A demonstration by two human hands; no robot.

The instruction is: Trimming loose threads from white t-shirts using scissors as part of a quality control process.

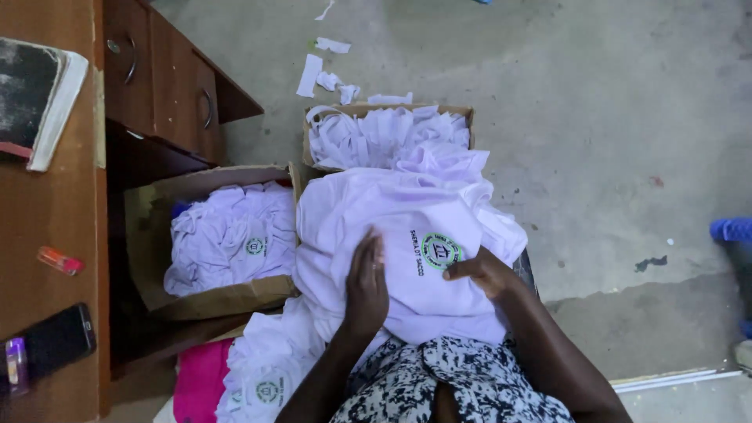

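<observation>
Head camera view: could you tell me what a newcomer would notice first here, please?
The eye lands on the white shirt with a round green emblem, spread on the person's lap at centre, with the left hand flat on it and the right hand gripping beside the emblem. Two cardboard boxes of similar white shirts follow: one to the left by the wooden desk, one just beyond.

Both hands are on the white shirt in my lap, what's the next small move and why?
Probably sweep the left hand flat across the white shirt to smooth it. The cloth is bunched and creased around the round green emblem, and the right hand already pins the edge beside it.
</observation>
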